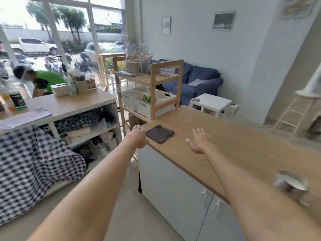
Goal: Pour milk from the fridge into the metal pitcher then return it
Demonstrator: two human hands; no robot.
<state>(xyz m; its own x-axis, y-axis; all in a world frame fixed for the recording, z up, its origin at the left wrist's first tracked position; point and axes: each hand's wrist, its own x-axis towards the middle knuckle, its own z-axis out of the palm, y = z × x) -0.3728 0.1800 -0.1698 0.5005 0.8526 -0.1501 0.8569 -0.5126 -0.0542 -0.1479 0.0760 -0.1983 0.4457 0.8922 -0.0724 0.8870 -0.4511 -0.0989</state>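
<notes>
Hands empty, pitcher off to the right.
Left hand and right hand reach forward, fingers spread; blurred metal pitcher stands upright on the counter behind the right forearm, nearer that arm; no fridge shows.

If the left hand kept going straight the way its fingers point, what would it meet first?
Probably the wooden shelf rack just beyond the left hand; depth is uncertain. The dark cloth lies off to its right.
</notes>
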